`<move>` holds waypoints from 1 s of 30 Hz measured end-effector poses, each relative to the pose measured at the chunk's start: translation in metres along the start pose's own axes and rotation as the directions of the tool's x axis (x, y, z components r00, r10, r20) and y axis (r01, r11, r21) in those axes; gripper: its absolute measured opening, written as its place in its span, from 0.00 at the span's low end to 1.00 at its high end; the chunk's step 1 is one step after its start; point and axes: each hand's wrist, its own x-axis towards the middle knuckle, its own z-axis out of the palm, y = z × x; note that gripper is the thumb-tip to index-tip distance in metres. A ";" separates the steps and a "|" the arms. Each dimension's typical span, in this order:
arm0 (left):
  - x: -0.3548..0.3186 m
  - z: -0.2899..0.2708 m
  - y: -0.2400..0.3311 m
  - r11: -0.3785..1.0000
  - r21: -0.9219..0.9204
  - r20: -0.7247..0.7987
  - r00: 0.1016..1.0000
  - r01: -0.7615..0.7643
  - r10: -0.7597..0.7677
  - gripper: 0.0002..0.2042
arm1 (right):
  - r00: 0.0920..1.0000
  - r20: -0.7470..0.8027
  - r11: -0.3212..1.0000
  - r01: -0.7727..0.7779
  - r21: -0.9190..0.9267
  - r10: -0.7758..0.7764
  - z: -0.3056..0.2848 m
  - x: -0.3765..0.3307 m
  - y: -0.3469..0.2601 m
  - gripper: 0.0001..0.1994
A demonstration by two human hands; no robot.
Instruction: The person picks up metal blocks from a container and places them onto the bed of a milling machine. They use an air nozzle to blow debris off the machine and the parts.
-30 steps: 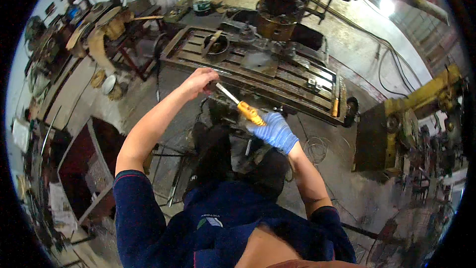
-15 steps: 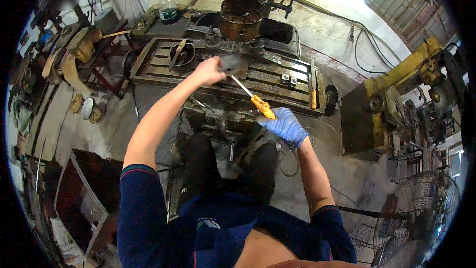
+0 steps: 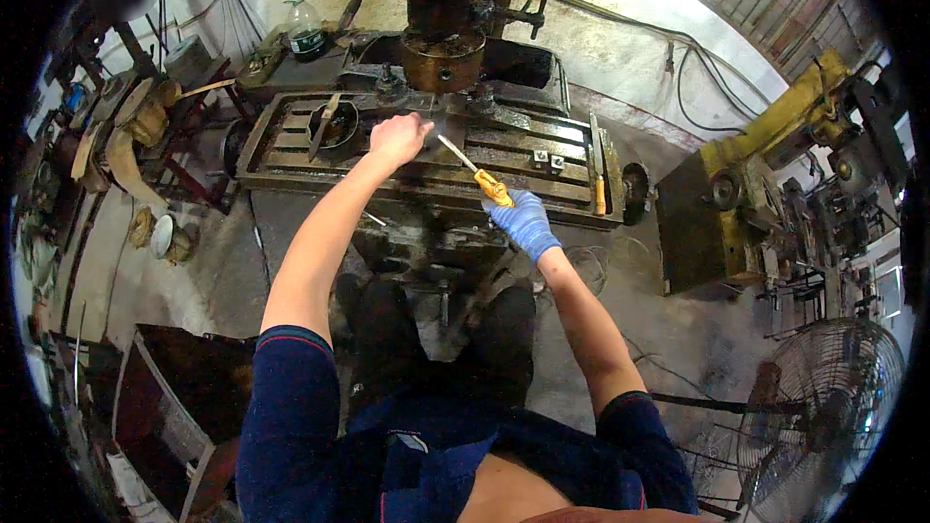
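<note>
My bare left hand (image 3: 397, 140) is above the slotted machine table, its fingers pinched together. What it holds, if anything, is blurred; a hazy grey patch shows beside the fingertips. In a blue glove, my right hand (image 3: 523, 222) grips a yellow-handled tool with a slim metal shaft (image 3: 494, 188). The shaft points up and left, its tip close to the left fingertips. Under both hands lies the slotted machine table (image 3: 291, 157). To the left hand's left stands a dark round pan (image 3: 341, 130) with a flat strip (image 3: 322, 131) across it.
Two small metal blocks (image 3: 549, 163) sit on the table's right half, near a long tool with a yellow handle (image 3: 600, 196). The machine's spindle head (image 3: 444, 60) hangs behind my hands. A plastic bottle (image 3: 305, 29) stands back left; a large fan (image 3: 823, 416) is lower right.
The view has shifted, with the table now further left and slightly higher. The grey piece seen at my left fingertips is now mostly a blur. My right hand still holds the yellow-handled tool.
</note>
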 end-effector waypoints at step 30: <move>0.010 0.021 -0.006 0.974 -0.092 -0.203 0.961 -0.207 0.186 0.10 | 0.988 -0.150 0.976 -0.008 0.219 0.042 0.012 -0.068 0.061 0.18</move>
